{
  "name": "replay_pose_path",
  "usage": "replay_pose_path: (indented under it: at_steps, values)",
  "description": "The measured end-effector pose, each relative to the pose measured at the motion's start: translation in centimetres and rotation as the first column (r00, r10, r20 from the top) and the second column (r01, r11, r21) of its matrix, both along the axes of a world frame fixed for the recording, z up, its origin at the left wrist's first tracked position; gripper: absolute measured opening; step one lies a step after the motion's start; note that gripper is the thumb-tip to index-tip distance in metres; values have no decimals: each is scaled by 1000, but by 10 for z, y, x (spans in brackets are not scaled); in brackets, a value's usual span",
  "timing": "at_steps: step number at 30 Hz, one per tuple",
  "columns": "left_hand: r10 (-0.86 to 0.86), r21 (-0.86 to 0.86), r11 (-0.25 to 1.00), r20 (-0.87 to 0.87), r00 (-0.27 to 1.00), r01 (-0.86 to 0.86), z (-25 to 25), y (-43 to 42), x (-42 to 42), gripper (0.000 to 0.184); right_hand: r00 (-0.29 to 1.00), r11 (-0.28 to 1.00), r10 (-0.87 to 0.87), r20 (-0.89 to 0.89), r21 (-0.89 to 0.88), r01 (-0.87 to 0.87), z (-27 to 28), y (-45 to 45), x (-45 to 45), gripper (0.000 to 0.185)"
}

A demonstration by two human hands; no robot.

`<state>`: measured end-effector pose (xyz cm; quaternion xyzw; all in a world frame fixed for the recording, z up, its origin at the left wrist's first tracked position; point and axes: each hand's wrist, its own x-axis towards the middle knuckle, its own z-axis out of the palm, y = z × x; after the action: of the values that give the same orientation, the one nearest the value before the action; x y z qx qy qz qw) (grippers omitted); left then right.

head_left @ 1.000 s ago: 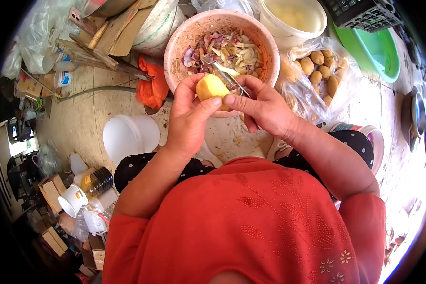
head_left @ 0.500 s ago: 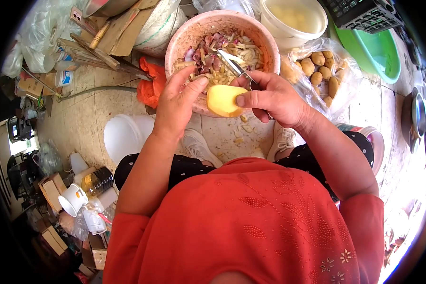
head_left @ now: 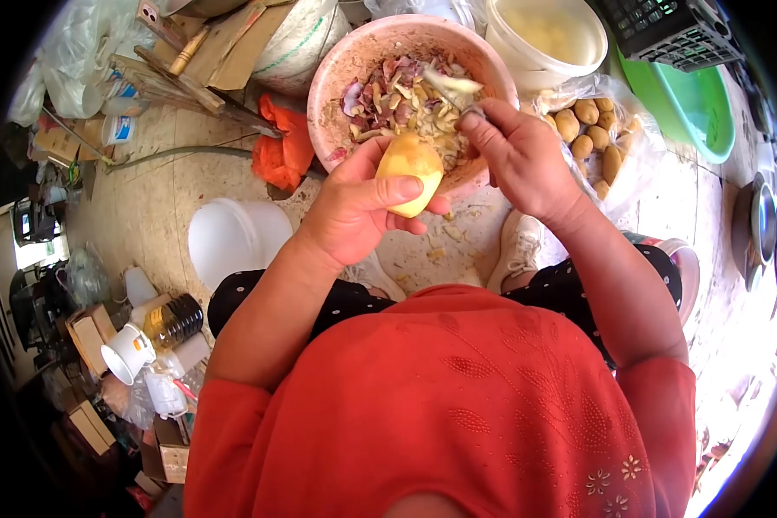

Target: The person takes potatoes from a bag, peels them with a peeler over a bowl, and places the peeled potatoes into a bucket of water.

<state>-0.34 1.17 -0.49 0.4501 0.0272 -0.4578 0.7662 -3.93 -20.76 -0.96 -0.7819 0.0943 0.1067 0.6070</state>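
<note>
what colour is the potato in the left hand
The potato is yellow, browner at its far end; best seen in the head view.

The person's left hand (head_left: 354,207) holds a partly peeled potato (head_left: 420,162) over the near rim of the pink basin (head_left: 322,95), while the right hand (head_left: 527,155) grips a blurred peeler (head_left: 449,91) above the peelings (head_left: 397,99) heaped inside. By the basin's far right edge I see a white tub (head_left: 495,53) and, nearer, a clear bag (head_left: 646,160) of unpeeled potatoes (head_left: 585,111).
</note>
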Motion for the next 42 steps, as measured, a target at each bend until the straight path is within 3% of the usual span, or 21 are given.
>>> replay_pose_path:
  at_steps: [2,4,6,11,16,18,20,22,25,29,33,35,38,40,42]
  values:
    - [12,12,1000,29,1000,-12,-1,-1,0,58,990,937,111,87,-342,-75,-5,-1,-1,29]
    - [30,27,999,55,998,-31,-1,2,1,58,990,943,104,91,-326,-69,6,6,-6,25]
    - [19,45,999,24,1000,-20,-2,4,3,60,946,928,220,236,-350,-128,15,8,-10,26]
    - [56,164,984,38,998,-62,2,0,1,58,914,871,354,198,-425,-245,3,19,-23,21]
    - [33,269,962,73,997,-52,-1,4,-3,57,932,822,348,96,-510,-255,-1,21,-19,27]
    - [-58,302,953,78,995,32,2,6,-6,57,943,800,332,40,-541,-259,-17,12,-7,29]
    - [-60,265,964,95,994,33,10,2,-13,56,985,777,131,-108,-606,-170,-43,-5,5,31]
    - [-22,222,975,115,993,-4,10,1,-14,54,984,806,159,-77,-566,-174,-29,-6,6,31]
    - [16,318,945,210,978,-84,0,1,-12,54,972,868,235,-3,-449,-211,-7,11,-3,31]
    - [-22,399,914,236,971,-77,-4,1,-9,51,917,813,390,88,-501,-297,3,27,-16,27]
    - [-18,422,904,193,981,-67,-2,-2,-13,46,925,790,371,78,-551,-270,-3,27,-15,26]
    - [-29,446,893,168,985,-50,-7,-2,-10,47,926,738,372,-59,-587,-334,-3,25,-8,27]
    - [-41,458,888,146,988,-31,-10,3,-9,51,933,735,340,-122,-585,-344,-3,25,-6,28]
    - [-54,438,899,149,987,-17,-8,-1,-13,52,926,690,325,-193,-621,-371,-32,8,5,30]
    - [-79,310,949,400,913,-54,-3,-3,-22,52,917,648,298,-267,-649,-399,-41,0,3,32]
